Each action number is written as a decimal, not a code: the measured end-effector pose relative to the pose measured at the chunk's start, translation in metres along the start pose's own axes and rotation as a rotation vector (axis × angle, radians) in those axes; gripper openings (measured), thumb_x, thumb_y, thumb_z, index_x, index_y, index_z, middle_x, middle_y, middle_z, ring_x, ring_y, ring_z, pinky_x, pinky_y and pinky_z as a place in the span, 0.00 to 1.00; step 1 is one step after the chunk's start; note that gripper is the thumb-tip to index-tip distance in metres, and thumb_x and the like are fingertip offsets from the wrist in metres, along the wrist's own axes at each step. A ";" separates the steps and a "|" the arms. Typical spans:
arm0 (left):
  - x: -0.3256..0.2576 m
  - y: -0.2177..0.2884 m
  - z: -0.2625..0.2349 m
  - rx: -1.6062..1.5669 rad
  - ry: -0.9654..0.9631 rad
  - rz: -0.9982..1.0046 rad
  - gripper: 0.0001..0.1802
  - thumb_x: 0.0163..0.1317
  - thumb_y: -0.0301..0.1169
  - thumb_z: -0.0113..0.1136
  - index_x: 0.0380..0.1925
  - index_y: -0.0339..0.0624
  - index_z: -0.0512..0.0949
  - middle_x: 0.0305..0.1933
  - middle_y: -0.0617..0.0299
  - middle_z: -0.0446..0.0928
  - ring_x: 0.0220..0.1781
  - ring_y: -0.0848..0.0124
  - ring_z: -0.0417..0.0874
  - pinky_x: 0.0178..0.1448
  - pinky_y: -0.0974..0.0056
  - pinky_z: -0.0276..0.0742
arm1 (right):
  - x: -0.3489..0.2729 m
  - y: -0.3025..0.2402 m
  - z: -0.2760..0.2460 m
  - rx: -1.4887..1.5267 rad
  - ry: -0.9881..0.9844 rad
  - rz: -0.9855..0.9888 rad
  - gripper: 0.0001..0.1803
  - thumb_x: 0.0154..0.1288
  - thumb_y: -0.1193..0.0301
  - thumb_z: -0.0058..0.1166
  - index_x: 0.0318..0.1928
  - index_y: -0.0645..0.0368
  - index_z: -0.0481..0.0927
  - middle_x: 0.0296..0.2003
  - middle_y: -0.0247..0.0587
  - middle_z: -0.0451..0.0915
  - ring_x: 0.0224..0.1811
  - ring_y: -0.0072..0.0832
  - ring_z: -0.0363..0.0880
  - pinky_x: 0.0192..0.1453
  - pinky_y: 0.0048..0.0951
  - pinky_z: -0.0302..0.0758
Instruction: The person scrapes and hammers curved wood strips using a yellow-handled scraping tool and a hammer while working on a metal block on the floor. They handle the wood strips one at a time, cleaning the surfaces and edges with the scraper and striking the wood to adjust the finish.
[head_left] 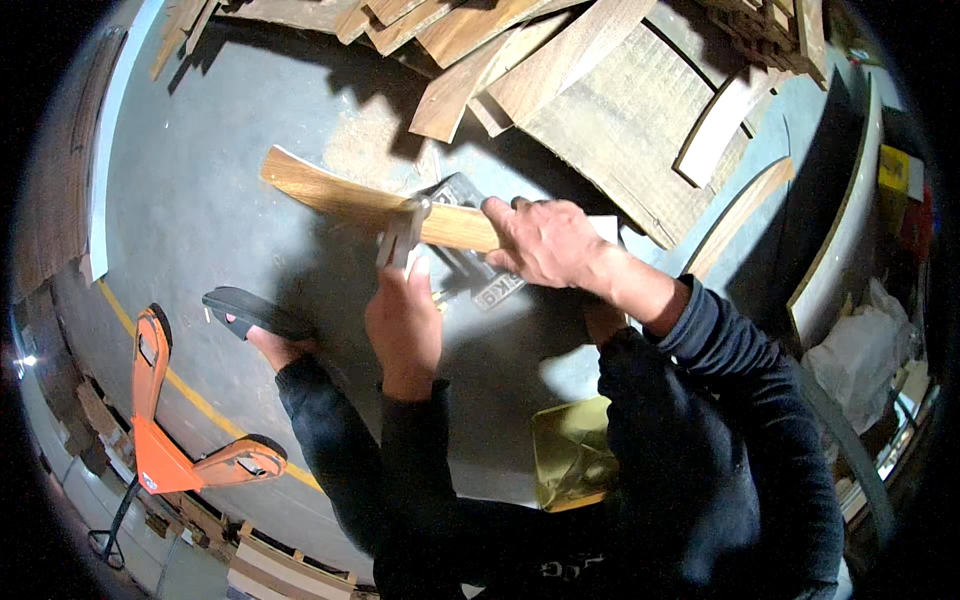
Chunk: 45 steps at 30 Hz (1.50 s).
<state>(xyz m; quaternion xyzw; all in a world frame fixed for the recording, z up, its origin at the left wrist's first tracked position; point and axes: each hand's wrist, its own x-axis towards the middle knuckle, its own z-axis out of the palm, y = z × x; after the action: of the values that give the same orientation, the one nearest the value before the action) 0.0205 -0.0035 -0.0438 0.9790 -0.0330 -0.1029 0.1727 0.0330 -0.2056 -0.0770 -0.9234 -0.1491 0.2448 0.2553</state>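
Observation:
A curved wooden strip (pixel 335 190) with a brown wood-grain face lies across in front of me, one end pointing to the far left. My right hand (pixel 550 240) grips it near its right end, fingers wrapped over the top. My left hand (pixel 405 320) is closed around a grey metal hand tool (pixel 402 235), which meets the strip near its middle. The tool is blurred, so its exact kind does not show. Beneath the strip sits a dark object with pale lettering (pixel 455 190), partly hidden by the strip and my hands.
Wood-grain planks (pixel 480 60) are piled at the far side, beside a broad worn board (pixel 620 120). A loose strip (pixel 740 215) lies right. Near my right leg stands a gold-coloured tin (pixel 575 455). An orange pallet jack (pixel 165 455) is at left, by a yellow floor line (pixel 205 400).

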 end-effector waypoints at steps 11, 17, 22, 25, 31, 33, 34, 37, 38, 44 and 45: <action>0.001 0.010 -0.004 0.140 -0.179 -0.198 0.17 0.68 0.37 0.50 0.51 0.39 0.71 0.32 0.44 0.80 0.35 0.44 0.82 0.38 0.46 0.76 | -0.005 -0.005 0.007 -0.045 0.058 0.020 0.23 0.62 0.55 0.55 0.45 0.60 0.66 0.28 0.51 0.77 0.30 0.44 0.81 0.33 0.40 0.78; -0.016 0.003 -0.021 0.165 0.076 0.169 0.18 0.67 0.37 0.50 0.52 0.38 0.68 0.32 0.43 0.80 0.34 0.43 0.81 0.37 0.45 0.75 | -0.004 0.003 0.009 -0.020 0.025 0.037 0.24 0.62 0.55 0.55 0.48 0.60 0.66 0.31 0.52 0.79 0.32 0.46 0.82 0.36 0.40 0.78; 0.001 0.007 -0.004 0.079 -0.139 -0.138 0.15 0.67 0.37 0.51 0.42 0.36 0.75 0.31 0.42 0.79 0.32 0.43 0.80 0.35 0.47 0.74 | -0.004 -0.005 0.008 -0.025 -0.004 0.041 0.25 0.61 0.55 0.55 0.49 0.59 0.67 0.31 0.53 0.79 0.32 0.47 0.82 0.36 0.42 0.78; 0.003 0.013 -0.020 0.152 -0.155 -0.166 0.15 0.67 0.38 0.52 0.41 0.36 0.75 0.30 0.42 0.79 0.32 0.43 0.80 0.35 0.48 0.74 | -0.004 -0.007 0.003 -0.009 0.021 0.030 0.24 0.61 0.54 0.55 0.46 0.59 0.67 0.30 0.52 0.78 0.30 0.46 0.82 0.33 0.41 0.78; -0.010 0.005 -0.007 0.042 0.098 0.114 0.15 0.67 0.39 0.51 0.43 0.38 0.70 0.30 0.41 0.79 0.34 0.43 0.80 0.36 0.48 0.76 | -0.006 0.001 0.012 -0.064 0.051 0.050 0.23 0.62 0.54 0.56 0.43 0.59 0.65 0.27 0.51 0.78 0.29 0.45 0.82 0.31 0.40 0.78; 0.006 0.011 0.009 0.086 -0.134 -0.119 0.14 0.67 0.39 0.51 0.40 0.38 0.72 0.29 0.41 0.79 0.33 0.42 0.80 0.35 0.49 0.76 | -0.004 0.000 0.008 -0.051 0.043 0.043 0.24 0.61 0.54 0.56 0.44 0.59 0.65 0.28 0.51 0.78 0.29 0.45 0.82 0.31 0.41 0.78; 0.006 0.010 0.008 0.092 -0.093 -0.073 0.14 0.67 0.39 0.51 0.37 0.38 0.74 0.28 0.42 0.79 0.32 0.43 0.81 0.35 0.49 0.76 | -0.008 -0.003 0.005 -0.052 0.031 0.049 0.23 0.61 0.54 0.56 0.44 0.59 0.65 0.28 0.51 0.78 0.29 0.46 0.82 0.31 0.41 0.78; -0.003 0.003 -0.022 0.213 -0.012 0.020 0.14 0.68 0.40 0.50 0.38 0.39 0.74 0.28 0.42 0.79 0.32 0.44 0.81 0.36 0.48 0.76 | -0.002 -0.009 0.010 -0.013 0.084 -0.011 0.23 0.61 0.55 0.56 0.44 0.59 0.66 0.26 0.51 0.78 0.29 0.46 0.82 0.32 0.40 0.79; 0.000 0.022 -0.045 0.382 -0.187 -0.010 0.14 0.67 0.39 0.52 0.40 0.40 0.74 0.29 0.42 0.79 0.32 0.45 0.81 0.36 0.47 0.76 | 0.000 -0.006 0.011 -0.025 0.089 -0.014 0.23 0.61 0.55 0.56 0.43 0.59 0.66 0.26 0.51 0.78 0.28 0.46 0.82 0.31 0.40 0.79; 0.006 0.019 0.010 0.075 -0.197 -0.174 0.13 0.67 0.38 0.51 0.38 0.38 0.76 0.31 0.44 0.80 0.33 0.45 0.82 0.38 0.47 0.76 | -0.010 0.003 0.011 -0.075 0.065 0.040 0.24 0.60 0.54 0.57 0.43 0.60 0.66 0.25 0.50 0.77 0.28 0.44 0.82 0.30 0.38 0.78; 0.007 0.016 -0.001 0.119 -0.176 -0.186 0.13 0.67 0.38 0.51 0.38 0.38 0.76 0.32 0.44 0.80 0.34 0.44 0.82 0.38 0.47 0.76 | -0.007 -0.005 0.006 -0.080 0.057 0.026 0.24 0.60 0.54 0.57 0.43 0.60 0.66 0.25 0.51 0.77 0.28 0.44 0.82 0.30 0.39 0.78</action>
<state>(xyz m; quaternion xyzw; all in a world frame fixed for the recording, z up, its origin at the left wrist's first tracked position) 0.0276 -0.0191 -0.0383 0.9735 0.0370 -0.2019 0.1005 0.0233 -0.2014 -0.0763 -0.9414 -0.1396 0.2152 0.2190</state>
